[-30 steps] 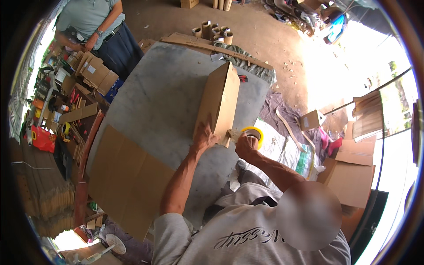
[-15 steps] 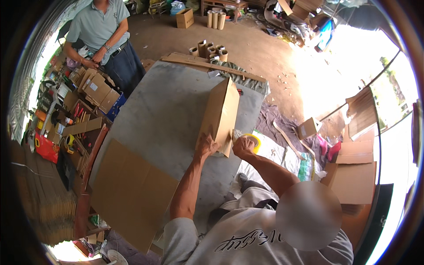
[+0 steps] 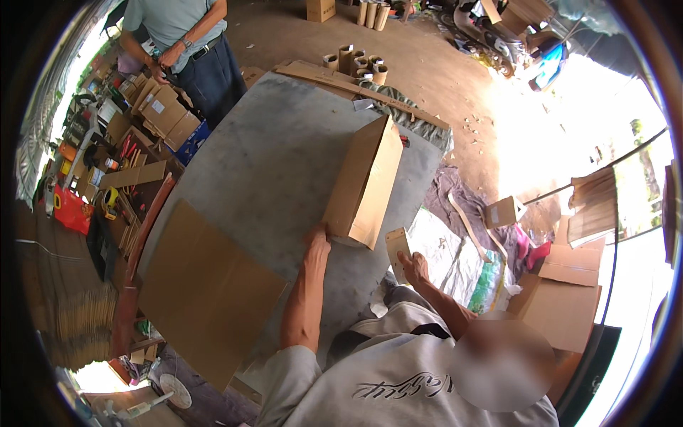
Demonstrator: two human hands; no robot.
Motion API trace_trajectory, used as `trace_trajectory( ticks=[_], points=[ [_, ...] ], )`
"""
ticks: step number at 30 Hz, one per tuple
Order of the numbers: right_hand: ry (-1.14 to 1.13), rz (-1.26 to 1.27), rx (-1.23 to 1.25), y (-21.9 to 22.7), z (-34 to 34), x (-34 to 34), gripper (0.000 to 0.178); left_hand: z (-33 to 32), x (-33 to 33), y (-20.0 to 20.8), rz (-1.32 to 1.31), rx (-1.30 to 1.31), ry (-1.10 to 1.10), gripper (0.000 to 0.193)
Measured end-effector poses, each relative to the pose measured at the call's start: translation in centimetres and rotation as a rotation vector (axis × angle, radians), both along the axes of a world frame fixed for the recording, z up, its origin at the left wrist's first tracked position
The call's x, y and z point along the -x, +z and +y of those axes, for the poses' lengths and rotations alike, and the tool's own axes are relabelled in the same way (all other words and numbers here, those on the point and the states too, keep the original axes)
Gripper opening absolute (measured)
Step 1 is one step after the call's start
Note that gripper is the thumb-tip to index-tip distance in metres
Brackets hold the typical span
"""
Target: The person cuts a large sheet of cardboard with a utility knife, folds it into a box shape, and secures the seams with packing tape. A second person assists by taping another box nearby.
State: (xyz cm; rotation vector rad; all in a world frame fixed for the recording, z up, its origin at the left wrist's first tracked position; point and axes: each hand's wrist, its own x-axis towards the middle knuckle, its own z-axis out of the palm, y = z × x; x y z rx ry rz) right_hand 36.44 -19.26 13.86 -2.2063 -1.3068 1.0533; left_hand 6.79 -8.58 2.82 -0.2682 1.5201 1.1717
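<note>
A long closed cardboard box lies on the grey tabletop, reaching away from me. My left hand is closed on its near left corner; some of its fingers are hidden behind the box. Just off the table's right edge, my right hand grips a tape dispenser, whose pale flat side faces up. The dispenser is apart from the box's near end. A large flat cardboard sheet rests on the near left of the table and overhangs its edge.
Cardboard strips lie along the far edge, with cardboard tubes beyond. Another person stands at the far left. Tools and small boxes crowd a side table at left. Cartons stand at right.
My right hand has drawn back from the box toward me with the tape dispenser, turning it. My left hand has shifted to the box's near left corner. The whole view has shifted.
</note>
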Motion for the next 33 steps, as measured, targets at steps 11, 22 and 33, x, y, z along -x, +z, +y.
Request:
trace_trajectory(
  ticks=[11, 22, 33],
  points=[
    [0.211, -0.052, 0.075, 4.9, 6.6, 3.1, 0.061, -5.1, -2.5, 14.2, 0.328, -0.417, 0.147, 0.045],
    [0.37, 0.202, -0.22, 0.3, 2.1, -6.5, 0.053, -11.1, -7.8, 9.3, 1.016, -0.484, -0.226, 0.054],
    [0.852, 0.386, -0.398, 14.1, -1.8, -7.3, 0.045, -13.1, -12.9, 24.6, 0.035, -0.815, -0.559, 0.042]
  ],
)
